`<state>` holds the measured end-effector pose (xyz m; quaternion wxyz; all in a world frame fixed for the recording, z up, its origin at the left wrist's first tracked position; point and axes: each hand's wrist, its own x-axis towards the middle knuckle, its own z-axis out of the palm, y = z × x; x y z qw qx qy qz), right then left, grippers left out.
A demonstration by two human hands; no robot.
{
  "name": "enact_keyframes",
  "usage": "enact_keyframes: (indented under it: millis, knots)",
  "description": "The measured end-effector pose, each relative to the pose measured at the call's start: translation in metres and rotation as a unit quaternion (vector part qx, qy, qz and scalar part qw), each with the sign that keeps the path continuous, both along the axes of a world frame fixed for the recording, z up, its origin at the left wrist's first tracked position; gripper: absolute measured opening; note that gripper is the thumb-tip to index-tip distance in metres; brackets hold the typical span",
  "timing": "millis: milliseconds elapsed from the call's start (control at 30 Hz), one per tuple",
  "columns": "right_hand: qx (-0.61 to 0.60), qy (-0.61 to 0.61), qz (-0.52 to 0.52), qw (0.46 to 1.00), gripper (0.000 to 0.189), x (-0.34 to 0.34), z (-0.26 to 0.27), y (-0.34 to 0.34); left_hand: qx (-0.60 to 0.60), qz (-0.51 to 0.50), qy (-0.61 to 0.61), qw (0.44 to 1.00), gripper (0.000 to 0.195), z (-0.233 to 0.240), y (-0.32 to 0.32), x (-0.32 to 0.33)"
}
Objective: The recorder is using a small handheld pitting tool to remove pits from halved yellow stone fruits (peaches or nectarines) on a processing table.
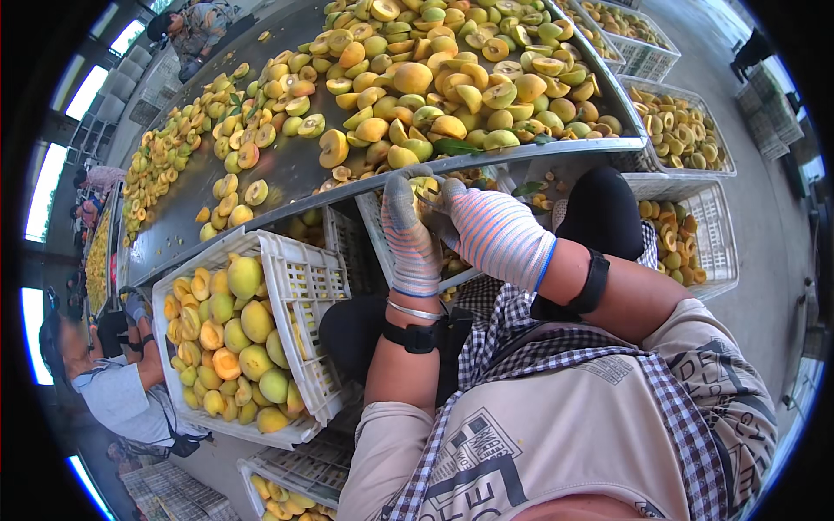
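Note:
My left hand, in a striped glove with grey coated fingers, holds a yellow stone fruit just below the table's front rim. My right hand, gloved alike, meets it from the right. Its fingers close on a small thin metal tool set against the fruit; the tool's shape is mostly hidden. Beyond my hands, halved yellow-green stone fruit lie heaped on the metal table, some with stones showing. Beneath my hands is a white crate with fruit in it, partly covered by my arms.
To my left a tilted white plastic crate holds whole and cut fruit. More crates of fruit halves stand along the right, one beside my knee. A co-worker sits at the left; another person is across the table.

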<state>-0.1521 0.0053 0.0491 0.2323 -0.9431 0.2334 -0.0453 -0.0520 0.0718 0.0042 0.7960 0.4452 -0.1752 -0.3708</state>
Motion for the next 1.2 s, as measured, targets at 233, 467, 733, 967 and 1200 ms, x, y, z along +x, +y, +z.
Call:
enact_keyframes:
  millis: [233,467,733,967,1200]
  knots:
    - [0.012,0.046,0.008,0.999,0.039,0.0,-0.007,-0.001,0.08,-0.043,0.042,0.995,0.046,-0.004,0.001,0.007]
    - [0.073,-0.012,-0.008,0.997,0.04,0.0,-0.013,-0.019,0.034,-0.026,0.007,0.999,0.045,0.001,0.001,0.002]
    - [0.165,-0.007,-0.017,0.986,0.041,0.002,-0.016,-0.014,0.01,0.039,-0.16,0.986,0.042,-0.01,-0.002,-0.01]
    - [0.206,-0.024,-0.026,0.978,0.048,0.004,-0.011,-0.005,-0.076,0.053,-0.152,0.984,0.036,-0.028,-0.002,-0.003]
    - [0.019,0.07,0.06,0.996,0.029,0.001,-0.027,-0.004,0.102,-0.015,0.064,0.993,0.043,-0.008,0.0,-0.001]
